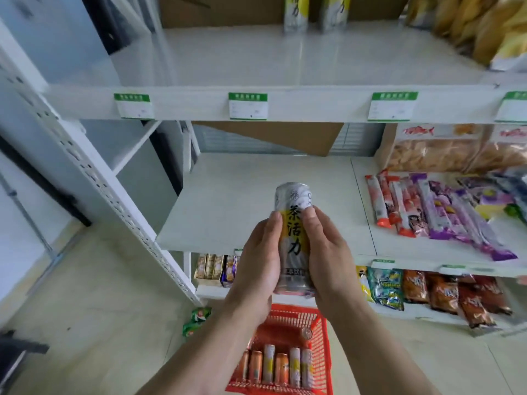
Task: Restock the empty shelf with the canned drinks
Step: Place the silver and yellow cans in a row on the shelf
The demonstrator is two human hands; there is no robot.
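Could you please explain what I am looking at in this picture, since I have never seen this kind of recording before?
There is no machine here. A person wears a wide-angle camera on the head, so this single picture looks forward and down at their own arms. The left hand and the right hand together hold one silver and yellow can upright in front of a white shop shelf, which is bare on its left part. To the right on that shelf lie snack sticks. On the shelf above stand two matching cans. On the floor below sits a red basket with more cans, silver and orange, standing inside.
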